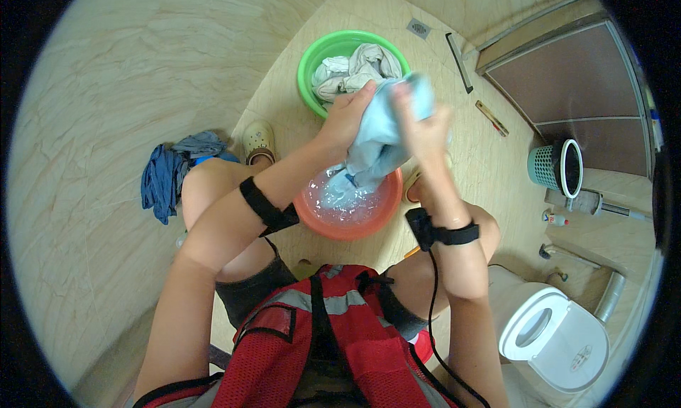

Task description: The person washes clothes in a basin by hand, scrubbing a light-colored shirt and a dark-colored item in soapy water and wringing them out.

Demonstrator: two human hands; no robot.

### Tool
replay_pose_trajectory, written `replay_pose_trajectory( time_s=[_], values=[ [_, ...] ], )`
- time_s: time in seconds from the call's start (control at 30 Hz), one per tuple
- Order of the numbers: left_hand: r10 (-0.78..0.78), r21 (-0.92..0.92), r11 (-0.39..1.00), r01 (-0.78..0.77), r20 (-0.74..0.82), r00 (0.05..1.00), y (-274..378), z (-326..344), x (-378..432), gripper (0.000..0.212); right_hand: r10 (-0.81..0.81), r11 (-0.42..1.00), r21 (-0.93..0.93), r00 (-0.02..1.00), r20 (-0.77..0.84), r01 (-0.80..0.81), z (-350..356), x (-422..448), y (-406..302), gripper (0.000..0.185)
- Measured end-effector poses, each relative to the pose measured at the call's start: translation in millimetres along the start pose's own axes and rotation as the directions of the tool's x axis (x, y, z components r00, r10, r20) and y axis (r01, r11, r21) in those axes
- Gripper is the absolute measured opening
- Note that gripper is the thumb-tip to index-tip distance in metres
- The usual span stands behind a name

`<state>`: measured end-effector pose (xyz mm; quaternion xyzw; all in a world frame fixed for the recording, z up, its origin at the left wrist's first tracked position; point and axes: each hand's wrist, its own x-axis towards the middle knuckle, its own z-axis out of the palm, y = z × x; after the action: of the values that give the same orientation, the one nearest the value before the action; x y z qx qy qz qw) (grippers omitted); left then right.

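Note:
A wet light-blue garment (372,131) hangs between my two hands above an orange-red plastic basin (346,232). Its lower end dips into the basin's water (340,208), which glints and looks slightly cloudy. My left hand (348,113) grips the cloth on its left side, thumb on top. On the opposite side my right hand (425,126), blurred, holds the upper part of the fabric. Just beyond the hands, a green plastic basin (307,78) contains whitish and grey wet clothes (362,70); the raised garment hides part of its near rim.
Dark blue and grey clothes (165,179) are heaped beside my left knee. Along the right lie a dark bar-shaped object (459,62), a narrow wooden-looking piece (492,118), a teal waste bin (542,166) and a white toilet (564,349). A floor drain (418,29) lies beyond the green basin.

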<state>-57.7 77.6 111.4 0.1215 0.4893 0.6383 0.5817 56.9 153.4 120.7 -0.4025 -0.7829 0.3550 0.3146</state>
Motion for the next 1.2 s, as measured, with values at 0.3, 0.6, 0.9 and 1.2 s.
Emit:
replay_pose_trajectory(
  time_s=[0.3, 0.6, 0.9, 1.2],
  values=[
    [-0.017, -0.239, 0.97, 0.043, 0.111, 0.994, -31, -12, 11, 0.024, -0.466, 0.847, -0.294, 0.885, -0.011, 0.443, 45, -24, -29, 0.053],
    [-0.049, -0.221, 0.972, 0.082, 0.151, 0.987, -29, -16, 7, 0.024, -0.306, 0.903, -0.297, 0.95, 0.068, 0.312, 35, -24, -10, 0.047],
    [-0.023, 0.168, 0.986, -0.011, 0.203, 0.979, 23, -14, -1, 0.039, 0.256, 0.647, 0.647, 0.914, 0.314, -0.404, -15, 16, 28, 0.027],
    [0.094, 0.694, 0.447, -0.564, 0.59, 0.802, 43, -34, -11, 0.033, 0.156, 0.325, 0.892, 0.948, 0.278, -0.315, -54, 16, 16, 0.027]
  ],
)
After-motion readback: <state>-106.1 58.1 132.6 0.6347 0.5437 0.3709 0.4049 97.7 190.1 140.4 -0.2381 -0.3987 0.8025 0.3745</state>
